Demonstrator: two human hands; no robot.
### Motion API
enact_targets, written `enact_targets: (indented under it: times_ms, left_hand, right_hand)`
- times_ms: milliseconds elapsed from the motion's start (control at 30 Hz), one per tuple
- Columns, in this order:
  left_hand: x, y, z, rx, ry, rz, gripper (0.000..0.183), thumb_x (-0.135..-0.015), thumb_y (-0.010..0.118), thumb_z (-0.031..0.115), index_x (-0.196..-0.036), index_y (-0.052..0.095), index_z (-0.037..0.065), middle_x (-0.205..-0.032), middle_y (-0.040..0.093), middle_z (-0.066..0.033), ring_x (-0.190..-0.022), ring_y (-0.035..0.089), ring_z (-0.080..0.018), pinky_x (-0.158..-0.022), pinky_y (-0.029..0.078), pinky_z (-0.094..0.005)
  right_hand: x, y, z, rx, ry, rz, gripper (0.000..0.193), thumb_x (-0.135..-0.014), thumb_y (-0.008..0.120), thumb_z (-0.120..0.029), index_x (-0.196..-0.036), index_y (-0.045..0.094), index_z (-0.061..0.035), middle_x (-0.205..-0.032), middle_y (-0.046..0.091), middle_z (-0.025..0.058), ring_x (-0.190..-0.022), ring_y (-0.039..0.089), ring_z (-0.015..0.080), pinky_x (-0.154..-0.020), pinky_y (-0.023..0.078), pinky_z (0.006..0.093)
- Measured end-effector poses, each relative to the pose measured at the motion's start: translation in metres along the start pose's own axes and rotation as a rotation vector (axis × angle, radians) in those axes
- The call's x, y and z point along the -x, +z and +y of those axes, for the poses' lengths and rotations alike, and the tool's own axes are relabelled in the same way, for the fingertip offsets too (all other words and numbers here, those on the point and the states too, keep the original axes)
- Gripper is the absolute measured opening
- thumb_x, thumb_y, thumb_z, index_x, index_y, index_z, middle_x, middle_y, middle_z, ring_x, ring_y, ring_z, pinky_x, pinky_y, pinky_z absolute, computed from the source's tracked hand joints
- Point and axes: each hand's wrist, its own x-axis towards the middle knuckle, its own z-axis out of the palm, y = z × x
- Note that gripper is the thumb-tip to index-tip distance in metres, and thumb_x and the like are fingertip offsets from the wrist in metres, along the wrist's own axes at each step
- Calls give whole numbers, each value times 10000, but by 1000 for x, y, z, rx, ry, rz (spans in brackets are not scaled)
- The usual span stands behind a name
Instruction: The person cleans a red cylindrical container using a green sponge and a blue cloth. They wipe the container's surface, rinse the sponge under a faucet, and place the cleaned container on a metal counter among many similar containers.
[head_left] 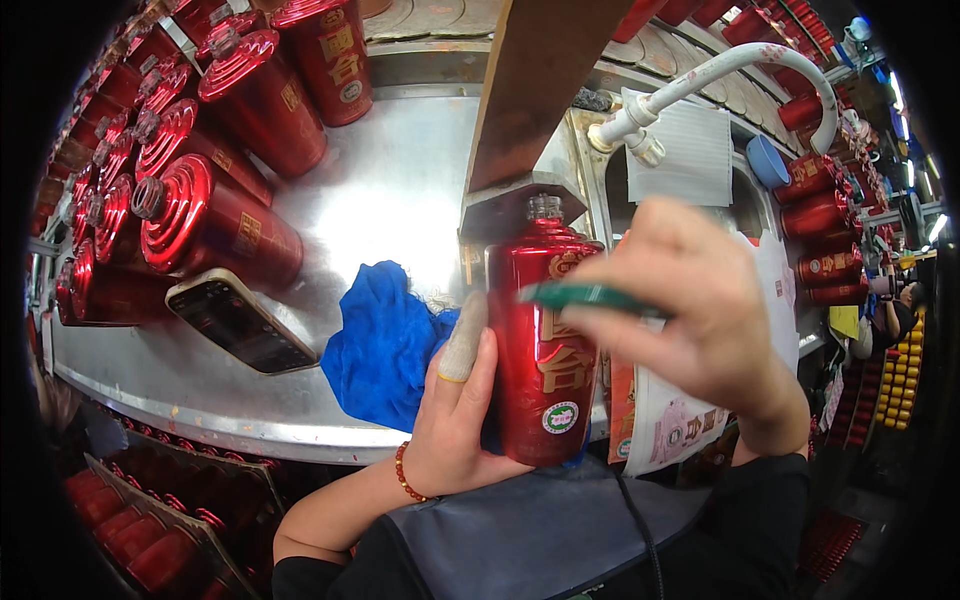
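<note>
A glossy red bottle (525,375) with gold lettering, a round green-and-white emblem and a clear threaded neck stands in front of me, tilted slightly. My left hand (450,430) grips its left side and lower edge; one finger wears a pale fabric finger cot, and a beaded bracelet circles the wrist. Over the bottle's front, my right hand (700,290) is closed around a slim green tool (585,294), its tip at the lettering. Motion blurs this hand, and I cannot make out the tool's exact kind. A crumpled blue cloth (375,350) lies beside my left hand.
A phone (240,320) leans near several red bottles (220,220) on the metal table (400,150). A brown upright post (530,90) rises behind the held bottle. To the right are a white curved tap (740,70), a blue bowl (767,160), printed sheets (680,425) and more red bottles.
</note>
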Motion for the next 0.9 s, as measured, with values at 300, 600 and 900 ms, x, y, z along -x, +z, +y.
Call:
enact_targets:
  times_ms: [300,600,900]
  left_hand:
    - [2,0,-1,13,-4,-15,1313,-667,976,331,-1594,141,-78,-1623,180,-357,-1519,244,-484,-1225,255,-520]
    - [-1,0,-1,96,-18,-26,1275,-697,947,319,-1593,133,-81,-1613,202,-372,-1500,268,-513,-1208,280,-517]
    - [5,-2,1,64,-104,-115,1343,-678,956,317,-1598,65,-89,-1619,189,-369,-1501,263,-508,-1204,280,-511]
  right_hand:
    - [-7,0,-2,55,-40,35,236,-708,850,-53,-935,783,-55,-703,523,54,-619,515,188,-544,374,322]
    - [29,6,15,-194,114,124,219,-769,848,-64,-980,790,-43,-742,581,34,-670,505,125,-591,373,283]
    - [50,15,19,-345,180,121,202,-804,840,-86,-1002,803,-89,-785,643,20,-689,543,109,-598,388,260]
